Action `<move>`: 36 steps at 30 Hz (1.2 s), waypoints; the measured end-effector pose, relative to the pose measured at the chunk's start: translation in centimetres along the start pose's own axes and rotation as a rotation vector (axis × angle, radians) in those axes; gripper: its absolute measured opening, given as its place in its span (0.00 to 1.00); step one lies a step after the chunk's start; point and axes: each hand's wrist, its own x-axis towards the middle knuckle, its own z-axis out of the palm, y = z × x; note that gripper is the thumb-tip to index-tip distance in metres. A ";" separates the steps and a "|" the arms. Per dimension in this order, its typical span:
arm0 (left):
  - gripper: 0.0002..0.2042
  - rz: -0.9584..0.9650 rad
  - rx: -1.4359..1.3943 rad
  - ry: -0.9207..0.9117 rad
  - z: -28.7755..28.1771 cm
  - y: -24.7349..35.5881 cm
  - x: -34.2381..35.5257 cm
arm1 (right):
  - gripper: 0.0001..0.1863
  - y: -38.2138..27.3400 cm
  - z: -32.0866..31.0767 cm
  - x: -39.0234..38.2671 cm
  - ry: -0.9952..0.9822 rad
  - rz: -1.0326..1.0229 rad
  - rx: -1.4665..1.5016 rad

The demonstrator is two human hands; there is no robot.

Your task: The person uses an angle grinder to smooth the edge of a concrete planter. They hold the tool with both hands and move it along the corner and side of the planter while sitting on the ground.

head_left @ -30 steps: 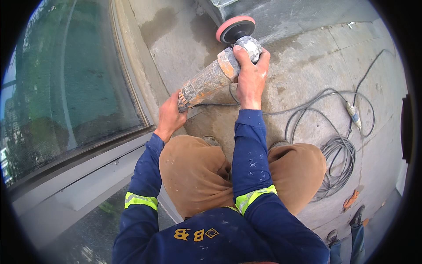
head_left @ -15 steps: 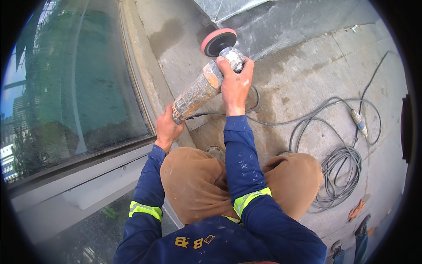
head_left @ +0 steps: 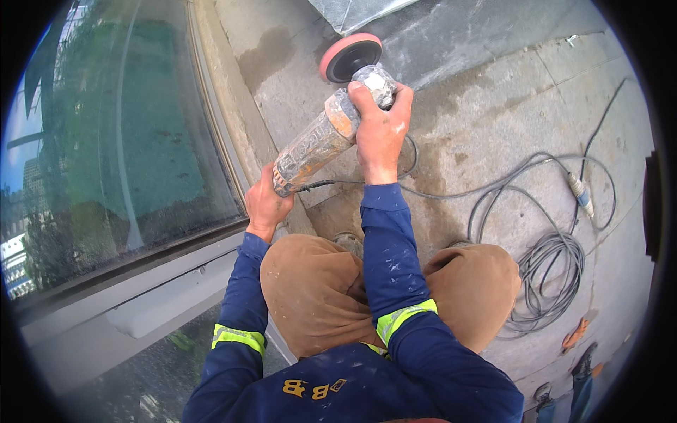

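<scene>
Both my hands hold a worn, dust-caked angle grinder [head_left: 317, 149] that slants up to the right in front of my knees. My left hand [head_left: 269, 202] wraps round its rear end, where the cable comes out. Near the tool's head, my right hand [head_left: 381, 134] grips the body with the thumb across the top. A round pad [head_left: 350, 57] with a pink-red rim and black centre sits on the far end, raised off the ground and tilted. Whether it spins cannot be told. The palm-side fingers of both hands are partly hidden.
A framed glass panel [head_left: 134, 155] stands close on my left. A dark slab [head_left: 486, 35] lies at the far side. On the concrete floor to the right are a coiled cable [head_left: 553, 271], a cable connector [head_left: 580, 195] and an orange scrap [head_left: 575, 334]. Another person's shoe [head_left: 584, 359] shows lower right.
The grinder's head and pad have risen slightly farther from me, and the pad's face shows a bit more. Both hands keep their hold.
</scene>
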 end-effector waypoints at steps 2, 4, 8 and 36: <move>0.28 -0.004 0.026 -0.019 -0.2 0.6 0.2 | 0.30 0.6 -0.3 0.5 0.025 0.076 0.040; 0.28 -0.005 -0.007 -0.014 0.2 0.6 -0.6 | 0.30 0.7 -0.3 0.0 0.019 0.053 0.004; 0.28 -0.029 -0.044 0.007 -0.1 0.3 -0.1 | 0.31 -0.2 0.2 -0.1 -0.001 -0.025 -0.056; 0.31 0.096 0.058 -0.093 -2.7 1.2 3.1 | 0.29 -0.1 -0.1 2.2 0.024 0.075 0.185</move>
